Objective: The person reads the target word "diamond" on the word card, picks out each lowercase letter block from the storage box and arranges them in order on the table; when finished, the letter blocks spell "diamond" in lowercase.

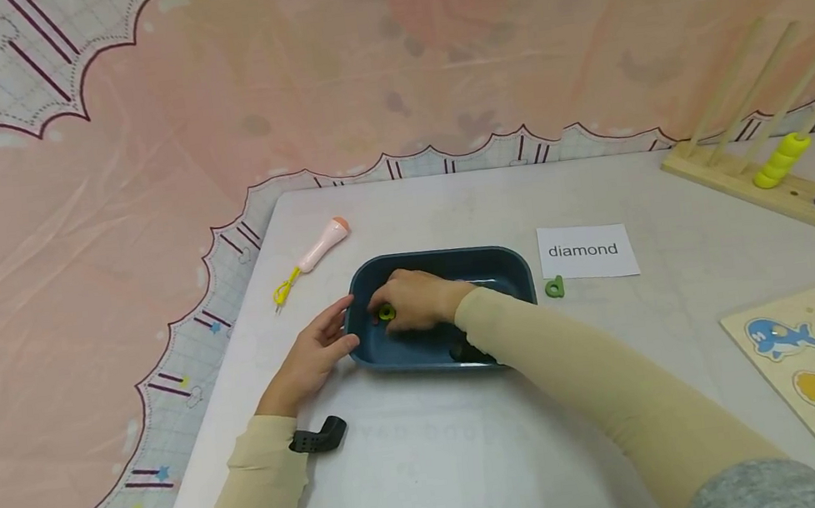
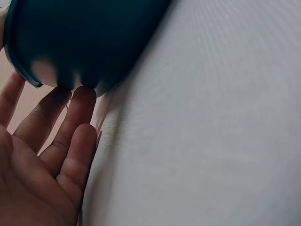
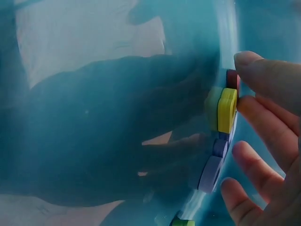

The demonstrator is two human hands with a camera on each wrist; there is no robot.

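Observation:
A dark blue tray (image 1: 450,360) lies on the white table. My left hand (image 1: 312,355) is at its left end, extended fingertips against the outer wall (image 2: 89,42). My right hand (image 1: 418,299) reaches down inside the tray, fingers slightly bent. In the right wrist view, a yellow piece (image 3: 227,111), a purple piece (image 3: 210,174) and a red piece (image 3: 233,79) line the tray's end. The right fingertips (image 3: 247,104) are close beside the yellow piece; whether they touch it I cannot tell. A green piece (image 3: 183,222) shows at the lower edge.
Right of the tray lie a "diamond" card (image 1: 590,263) and a green letter d (image 1: 555,287). A pink pen-like tool with a yellow end (image 1: 323,244) lies at the back left. On the right are a wooden bead rack (image 1: 770,192) and an animal picture board (image 1: 777,379).

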